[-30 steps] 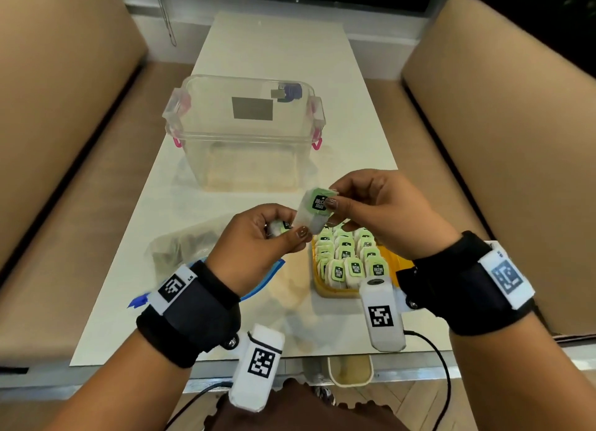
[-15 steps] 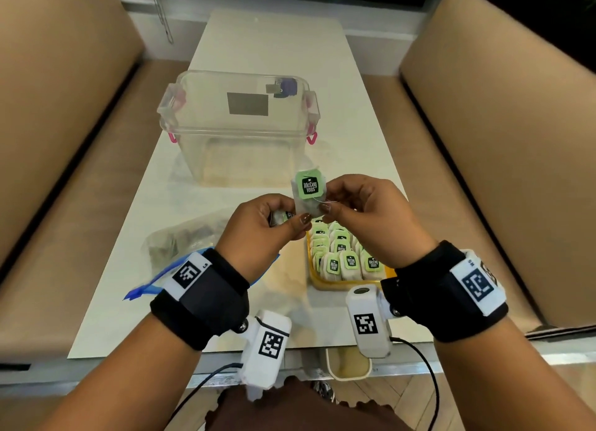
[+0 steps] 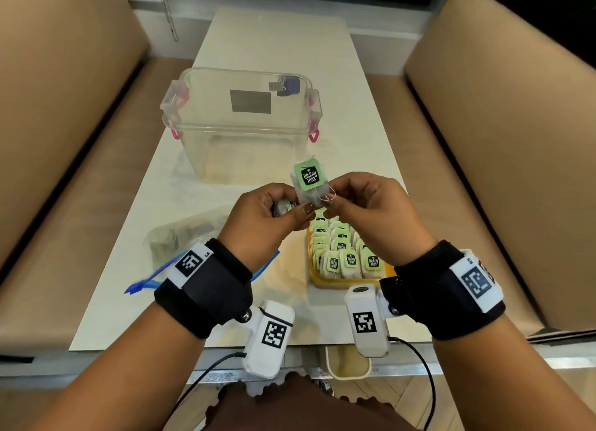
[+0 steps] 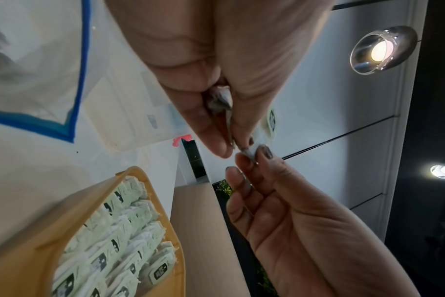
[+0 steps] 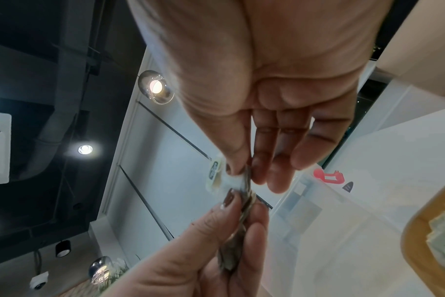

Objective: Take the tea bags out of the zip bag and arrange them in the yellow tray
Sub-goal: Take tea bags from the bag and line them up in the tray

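Note:
A white tea bag (image 3: pixel 309 180) with a green tag stands upright above the table, held between both hands. My right hand (image 3: pixel 329 195) pinches its lower right corner by the string; the right wrist view shows that pinch on the tea bag (image 5: pixel 235 181). My left hand (image 3: pixel 295 206) touches its lower edge with the thumb and grips a small bundle of other tea bags (image 4: pixel 220 100). Under the hands, the yellow tray (image 3: pixel 322 282) holds several rows of tea bags. The clear zip bag (image 3: pixel 180 237) with a blue strip lies to the left, partly hidden by my left wrist.
A clear plastic box (image 3: pixel 238 124) with pink latches stands on the white table (image 3: pixel 274 43) beyond the hands. Beige benches run along both sides of the table. The table's near edge lies just below my wrists.
Both hands have lifted slightly away from the tray. The tea bag has turned from tilted to upright, its green tag now facing me.

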A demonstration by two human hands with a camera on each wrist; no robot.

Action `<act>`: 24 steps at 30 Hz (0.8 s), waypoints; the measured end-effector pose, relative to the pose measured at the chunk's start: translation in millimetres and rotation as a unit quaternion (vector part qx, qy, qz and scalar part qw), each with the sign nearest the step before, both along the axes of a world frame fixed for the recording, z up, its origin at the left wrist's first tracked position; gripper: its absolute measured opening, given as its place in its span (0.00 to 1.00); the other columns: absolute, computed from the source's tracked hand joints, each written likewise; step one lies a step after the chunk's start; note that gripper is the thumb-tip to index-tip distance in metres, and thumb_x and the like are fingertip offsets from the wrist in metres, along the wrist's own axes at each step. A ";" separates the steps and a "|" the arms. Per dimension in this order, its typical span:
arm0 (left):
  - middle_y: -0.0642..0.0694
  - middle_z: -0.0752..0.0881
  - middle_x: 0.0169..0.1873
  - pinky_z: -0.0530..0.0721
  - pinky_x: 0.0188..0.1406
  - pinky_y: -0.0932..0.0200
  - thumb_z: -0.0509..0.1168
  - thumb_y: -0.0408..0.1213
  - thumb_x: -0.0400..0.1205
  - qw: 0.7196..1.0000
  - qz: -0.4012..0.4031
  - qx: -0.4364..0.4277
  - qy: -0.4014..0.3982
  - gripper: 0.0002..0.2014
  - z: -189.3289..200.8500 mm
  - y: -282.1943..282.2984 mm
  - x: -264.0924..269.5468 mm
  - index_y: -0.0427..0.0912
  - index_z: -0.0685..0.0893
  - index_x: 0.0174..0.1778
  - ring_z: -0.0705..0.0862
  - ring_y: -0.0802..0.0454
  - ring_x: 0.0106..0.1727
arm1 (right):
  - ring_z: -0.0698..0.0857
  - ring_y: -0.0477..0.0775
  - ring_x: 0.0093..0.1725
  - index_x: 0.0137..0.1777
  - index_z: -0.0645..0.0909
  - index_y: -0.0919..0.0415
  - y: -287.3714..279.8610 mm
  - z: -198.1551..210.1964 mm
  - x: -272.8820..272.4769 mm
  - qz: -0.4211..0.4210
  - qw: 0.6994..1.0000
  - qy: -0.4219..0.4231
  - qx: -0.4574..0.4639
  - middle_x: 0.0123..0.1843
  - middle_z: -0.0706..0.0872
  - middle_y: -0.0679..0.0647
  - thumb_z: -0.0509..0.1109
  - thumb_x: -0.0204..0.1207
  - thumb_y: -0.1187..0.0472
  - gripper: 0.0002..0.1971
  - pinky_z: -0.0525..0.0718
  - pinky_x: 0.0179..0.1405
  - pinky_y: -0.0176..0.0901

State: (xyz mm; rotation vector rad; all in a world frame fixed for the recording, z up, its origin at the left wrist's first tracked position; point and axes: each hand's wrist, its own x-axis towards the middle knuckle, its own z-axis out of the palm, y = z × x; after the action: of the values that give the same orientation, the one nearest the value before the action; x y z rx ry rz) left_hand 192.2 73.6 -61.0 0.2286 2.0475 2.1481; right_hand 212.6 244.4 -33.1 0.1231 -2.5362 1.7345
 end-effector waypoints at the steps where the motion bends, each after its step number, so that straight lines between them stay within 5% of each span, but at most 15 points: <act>1: 0.39 0.89 0.42 0.88 0.43 0.60 0.70 0.27 0.77 1.000 -0.001 0.001 -0.002 0.08 -0.4 0.4 0.4 0.29 0.85 0.50 0.89 0.49 0.40 | 0.87 0.49 0.37 0.45 0.86 0.54 0.2 -0.2 -0.7 -0.004 1.000 0.006 0.007 0.37 0.89 0.52 0.71 0.78 0.64 0.05 0.82 0.37 0.39; 4: 0.46 0.90 0.37 0.87 0.41 0.62 0.71 0.27 0.76 1.000 -0.017 0.000 -0.007 0.05 -0.8 0.9 2.6 0.36 0.87 0.46 0.89 0.51 0.40 | 0.87 0.57 0.39 0.45 0.86 0.56 0.2 -0.4 -1.0 -0.005 0.999 0.025 0.046 0.39 0.89 0.54 0.70 0.78 0.60 0.04 0.87 0.43 0.59; 6: 0.48 0.90 0.36 0.87 0.40 0.63 0.71 0.27 0.76 0.999 -0.032 -0.014 -0.009 0.06 -2.4 0.5 3.2 0.40 0.88 0.46 0.89 0.54 0.39 | 0.86 0.58 0.38 0.44 0.85 0.55 -0.9 2.7 -1.5 -0.007 0.997 0.032 0.072 0.39 0.89 0.52 0.69 0.79 0.58 0.05 0.86 0.43 0.61; 10: 0.38 0.89 0.37 0.88 0.41 0.58 0.73 0.30 0.76 0.992 -0.052 -0.111 0.024 0.04 -6.8 -1.3 1.4 0.34 0.87 0.43 0.88 0.53 0.36 | 0.83 0.49 0.39 0.52 0.86 0.51 4.3 25.7 -9.5 -0.009 0.989 0.048 0.140 0.45 0.85 0.43 0.69 0.79 0.55 0.05 0.82 0.38 0.42; 15: 0.41 0.86 0.33 0.85 0.41 0.44 0.76 0.43 0.71 0.974 -0.056 -0.206 0.074 0.08 -18.4 2.3 -3.6 0.46 0.85 0.34 0.85 0.43 0.37 | 0.79 0.39 0.36 0.54 0.86 0.52 12.8 45.6 -20.4 0.085 0.935 0.016 0.344 0.46 0.83 0.44 0.74 0.74 0.55 0.10 0.73 0.37 0.27; 17: 0.45 0.85 0.33 0.84 0.40 0.42 0.76 0.45 0.70 0.967 -0.055 -0.233 0.087 0.09 -20.4 6.3 -5.5 0.48 0.83 0.34 0.83 0.42 0.37 | 0.78 0.38 0.33 0.48 0.88 0.56 15.4 43.1 -22.9 0.099 0.925 0.013 0.366 0.38 0.84 0.44 0.74 0.74 0.57 0.05 0.71 0.34 0.28; 21: 0.57 0.80 0.34 0.73 0.34 0.64 0.74 0.38 0.75 0.951 -0.050 -0.277 0.127 0.06 -14.3 22.1 -12.6 0.48 0.83 0.39 0.78 0.56 0.37 | 0.80 0.46 0.32 0.43 0.86 0.58 34.0 38.3 -24.5 0.056 0.933 -0.005 0.354 0.33 0.84 0.48 0.77 0.72 0.58 0.04 0.76 0.34 0.38; 24: 0.53 0.83 0.45 0.83 0.49 0.58 0.65 0.32 0.80 0.956 -0.059 -0.257 0.126 0.07 -12.8 29.2 -19.2 0.45 0.87 0.47 0.83 0.52 0.49 | 0.78 0.46 0.30 0.43 0.84 0.60 57.1 36.6 -23.0 0.029 0.940 -0.017 0.339 0.32 0.82 0.51 0.77 0.72 0.61 0.05 0.75 0.32 0.38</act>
State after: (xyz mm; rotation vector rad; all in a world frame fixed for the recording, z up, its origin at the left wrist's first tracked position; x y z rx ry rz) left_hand 173.0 102.7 -73.8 0.5554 2.5695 1.5086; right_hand 189.5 301.5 3.6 0.1986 -3.0583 0.7984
